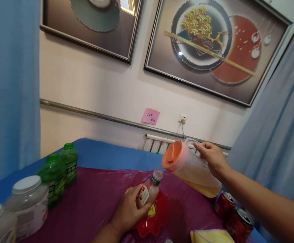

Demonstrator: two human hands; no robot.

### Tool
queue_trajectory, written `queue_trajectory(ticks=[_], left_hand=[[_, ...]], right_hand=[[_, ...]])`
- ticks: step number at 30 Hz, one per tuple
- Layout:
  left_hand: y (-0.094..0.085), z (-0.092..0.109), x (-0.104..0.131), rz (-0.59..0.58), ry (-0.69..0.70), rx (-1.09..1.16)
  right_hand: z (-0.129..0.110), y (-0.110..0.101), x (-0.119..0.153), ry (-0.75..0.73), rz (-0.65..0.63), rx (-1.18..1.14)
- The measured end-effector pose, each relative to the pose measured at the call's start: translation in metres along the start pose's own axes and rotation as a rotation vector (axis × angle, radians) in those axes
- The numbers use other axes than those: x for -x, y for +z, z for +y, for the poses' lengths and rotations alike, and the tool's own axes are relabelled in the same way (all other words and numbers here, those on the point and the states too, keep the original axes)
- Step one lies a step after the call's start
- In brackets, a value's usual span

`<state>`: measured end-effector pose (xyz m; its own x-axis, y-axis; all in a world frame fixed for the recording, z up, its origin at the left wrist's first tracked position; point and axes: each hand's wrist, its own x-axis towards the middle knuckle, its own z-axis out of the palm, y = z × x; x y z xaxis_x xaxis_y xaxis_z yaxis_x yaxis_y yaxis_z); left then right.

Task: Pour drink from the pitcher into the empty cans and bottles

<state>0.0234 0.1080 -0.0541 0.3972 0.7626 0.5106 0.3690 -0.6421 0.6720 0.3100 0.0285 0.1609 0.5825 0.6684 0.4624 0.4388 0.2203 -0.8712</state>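
Note:
My left hand (130, 209) is wrapped round a small clear bottle (150, 189) with a green neck label and an uncapped mouth. Beneath that bottle lies a red scalloped dish (153, 222) with a yellow emblem. In my right hand (211, 157) is the handle of a clear plastic pitcher (194, 173), tilted left, its orange lid (174, 156) just above and right of the bottle mouth. Yellowish liquid lies along the pitcher's lower side. No stream between lid and bottle can be made out.
Two green bottles (52, 179) and two white-lidded jars (27, 206) line the left side. Red cans (239, 224) and a yellow cloth (211, 236) are at the lower right. A purple sheet (86, 199) covers the blue table (98, 153); a wall rail (106, 117) runs behind.

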Motion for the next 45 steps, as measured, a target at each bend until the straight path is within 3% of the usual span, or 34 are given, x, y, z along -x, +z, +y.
queue_trajectory(ticks=[20,34,45], left_hand=[[-0.0043,0.0056,-0.0005,0.012,-0.001,0.013],[-0.0039,0.0007,0.0007,-0.041,-0.014,0.014],[-0.0030,0.0007,0.0006,-0.001,-0.008,0.021]], right_hand=[[-0.0021,0.0000,0.0023,-0.008,-0.004,0.018],[-0.0016,-0.0011,0.0028,-0.001,-0.009,0.016],[0.0038,-0.0040,0.0010,0.011,-0.013,0.004]])
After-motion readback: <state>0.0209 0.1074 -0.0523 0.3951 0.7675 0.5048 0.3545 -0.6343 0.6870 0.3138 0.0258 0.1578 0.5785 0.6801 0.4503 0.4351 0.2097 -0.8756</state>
